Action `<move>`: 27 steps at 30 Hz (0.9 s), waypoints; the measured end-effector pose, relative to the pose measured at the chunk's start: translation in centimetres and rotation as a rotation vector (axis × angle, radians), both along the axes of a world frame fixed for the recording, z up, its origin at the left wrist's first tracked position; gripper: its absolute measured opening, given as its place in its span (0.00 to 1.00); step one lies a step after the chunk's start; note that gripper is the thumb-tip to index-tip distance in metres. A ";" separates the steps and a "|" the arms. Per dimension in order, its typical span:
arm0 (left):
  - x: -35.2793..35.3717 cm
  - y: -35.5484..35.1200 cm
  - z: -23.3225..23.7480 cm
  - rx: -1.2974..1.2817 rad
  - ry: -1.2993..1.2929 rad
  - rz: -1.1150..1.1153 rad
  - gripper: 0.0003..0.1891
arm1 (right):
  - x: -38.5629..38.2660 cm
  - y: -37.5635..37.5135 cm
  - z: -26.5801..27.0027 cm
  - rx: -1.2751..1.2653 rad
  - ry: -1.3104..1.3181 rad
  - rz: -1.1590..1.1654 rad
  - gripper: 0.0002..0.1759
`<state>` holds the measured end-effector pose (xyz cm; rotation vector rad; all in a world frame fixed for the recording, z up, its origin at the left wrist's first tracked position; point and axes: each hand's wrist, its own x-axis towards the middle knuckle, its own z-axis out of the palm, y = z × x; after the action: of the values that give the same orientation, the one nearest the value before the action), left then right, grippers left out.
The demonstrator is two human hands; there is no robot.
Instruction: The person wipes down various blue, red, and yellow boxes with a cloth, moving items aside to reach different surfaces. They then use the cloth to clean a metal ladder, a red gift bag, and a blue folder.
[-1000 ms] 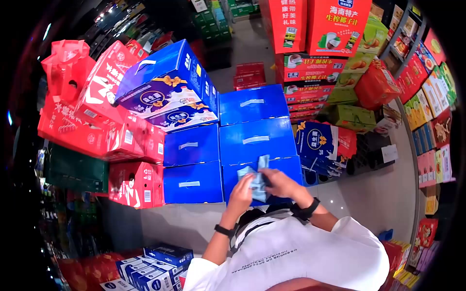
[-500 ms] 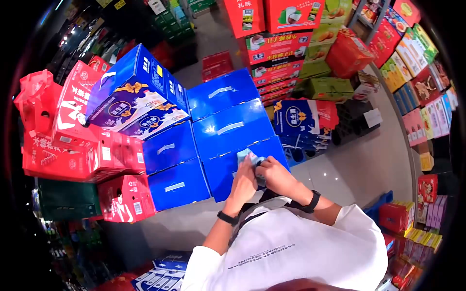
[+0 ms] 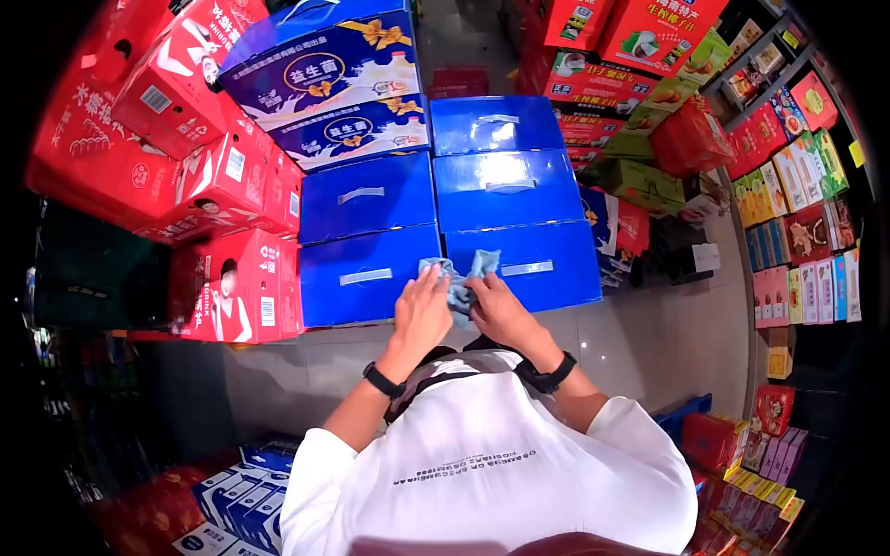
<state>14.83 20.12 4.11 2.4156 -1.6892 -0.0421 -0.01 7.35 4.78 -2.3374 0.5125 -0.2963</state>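
Observation:
A crumpled light-blue cloth (image 3: pixel 458 291) is held between both hands, at the front edge of the blue boxes. My left hand (image 3: pixel 424 310) grips its left part, fingers on the cloth over a blue box (image 3: pixel 371 255) with a white handle. On the cloth's right part, my right hand (image 3: pixel 501 309) is closed, beside the front right blue box (image 3: pixel 565 255). Part of the cloth hangs down between the hands. More blue boxes with white handles lie behind in two columns.
Red drink cartons (image 3: pixel 236 292) are stacked at the left. Printed blue gift boxes (image 3: pixel 324 79) stand on the back left boxes. Red cartons (image 3: pixel 593 93) rise at the back right. Shelves of colourful packages (image 3: pixel 816 213) line the right side. Blue-and-white boxes (image 3: pixel 246 500) lie at the lower left.
The view has turned and shifted, so the blue boxes appear straighter. Both hands and the cloth have moved from the front right box's top to the front edge, near the gap between the two columns.

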 end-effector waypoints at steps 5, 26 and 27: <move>5.5 7.9 -1.4 -0.019 -0.003 0.251 0.28 | 6.2 5.8 -0.8 -0.169 0.012 0.146 0.41; 7.1 -0.8 -3.5 -0.048 0.240 -0.018 0.32 | 5.5 4.2 -0.8 -0.197 0.263 0.264 0.31; 6.4 -0.8 -3.4 -0.017 0.222 -0.001 0.32 | 5.1 4.1 -0.7 -0.189 0.260 0.265 0.31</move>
<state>21.20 19.30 0.75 2.2999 -1.5851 -0.2843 5.13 11.46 4.05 -2.6097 0.2998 0.0891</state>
